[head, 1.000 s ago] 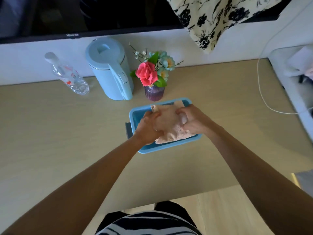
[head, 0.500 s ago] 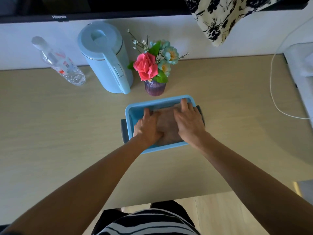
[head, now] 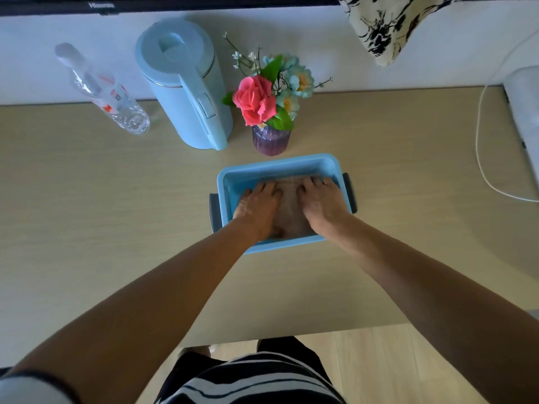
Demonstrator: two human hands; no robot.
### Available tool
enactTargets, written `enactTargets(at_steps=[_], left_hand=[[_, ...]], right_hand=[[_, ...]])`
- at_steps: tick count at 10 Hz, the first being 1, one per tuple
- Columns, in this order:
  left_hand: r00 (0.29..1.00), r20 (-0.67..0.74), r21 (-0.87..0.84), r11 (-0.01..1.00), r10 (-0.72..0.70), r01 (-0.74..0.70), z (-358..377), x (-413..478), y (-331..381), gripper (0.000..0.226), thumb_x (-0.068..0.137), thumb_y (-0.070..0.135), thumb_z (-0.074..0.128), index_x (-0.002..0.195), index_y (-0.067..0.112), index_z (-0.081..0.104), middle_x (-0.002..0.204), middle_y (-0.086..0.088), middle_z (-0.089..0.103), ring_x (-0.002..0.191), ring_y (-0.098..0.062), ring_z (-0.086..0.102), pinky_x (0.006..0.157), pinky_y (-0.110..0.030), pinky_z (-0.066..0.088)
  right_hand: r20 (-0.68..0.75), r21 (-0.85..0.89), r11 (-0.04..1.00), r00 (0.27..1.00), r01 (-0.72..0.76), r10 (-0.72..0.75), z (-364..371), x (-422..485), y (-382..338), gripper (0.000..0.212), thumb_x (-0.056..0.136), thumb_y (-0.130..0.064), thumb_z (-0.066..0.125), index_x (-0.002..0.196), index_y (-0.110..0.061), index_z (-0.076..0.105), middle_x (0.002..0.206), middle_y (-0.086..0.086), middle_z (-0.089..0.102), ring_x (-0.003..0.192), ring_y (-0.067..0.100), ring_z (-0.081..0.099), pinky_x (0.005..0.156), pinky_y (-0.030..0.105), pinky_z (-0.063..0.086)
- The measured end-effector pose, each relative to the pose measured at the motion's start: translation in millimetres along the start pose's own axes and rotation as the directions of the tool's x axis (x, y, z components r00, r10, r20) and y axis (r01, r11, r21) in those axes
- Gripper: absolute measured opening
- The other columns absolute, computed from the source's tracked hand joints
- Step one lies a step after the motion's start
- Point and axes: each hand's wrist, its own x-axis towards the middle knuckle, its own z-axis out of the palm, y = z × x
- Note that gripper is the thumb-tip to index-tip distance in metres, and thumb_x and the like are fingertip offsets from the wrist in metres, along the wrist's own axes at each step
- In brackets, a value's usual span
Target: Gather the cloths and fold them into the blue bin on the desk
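Brownish cloth [head: 289,209] — mostly hidden under left hand [head: 258,209], right hand [head: 322,203].

left hand [head: 258,208], right hand [head: 323,201] flat on cloth [head: 290,211], blue bin [head: 277,167]

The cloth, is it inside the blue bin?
Inside. The cloth lies in the blue bin, below its rim, left hand and right hand pressing on it.

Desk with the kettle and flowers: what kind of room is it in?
Probably a hotel room or bedroom: a kettle, a water bottle and a flower vase stand on the desk below a TV.
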Motion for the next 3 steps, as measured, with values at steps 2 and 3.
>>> enactTargets(at_steps=[2,3], left_hand=[[0.995,-0.072,-0.098,0.993,-0.072,0.064,-14.4,-24.6,1.7,0.065,0.078,0.046,0.076,0.132,0.017,0.055,0.136,-0.007,0.048,0.123,-0.03,0.052,0.102,-0.044,0.043],[0.977,-0.179,-0.365,0.93,-0.118,0.046,-19.9,-43.8,-0.1,0.06,0.083,0.042,0.073,0.135,0.017,0.056,0.137,-0.005,0.049,0.124,-0.029,0.053,0.103,-0.044,0.045]], right_hand=[[0.028,0.112,0.994,1.0,0.012,-0.015,-10.1,-6.3,7.6,0.053,0.088,-0.021,0.061,0.14,-0.016,0.049,0.143,0.008,0.048,0.134,0.028,0.047,0.113,0.04,0.031],[-0.048,0.267,0.963,0.998,-0.024,0.038,-24.9,-18.8,7.9,0.059,0.088,-0.042,0.063,0.14,-0.017,0.048,0.137,0.009,0.054,0.127,0.03,0.053,0.107,0.042,0.036]])
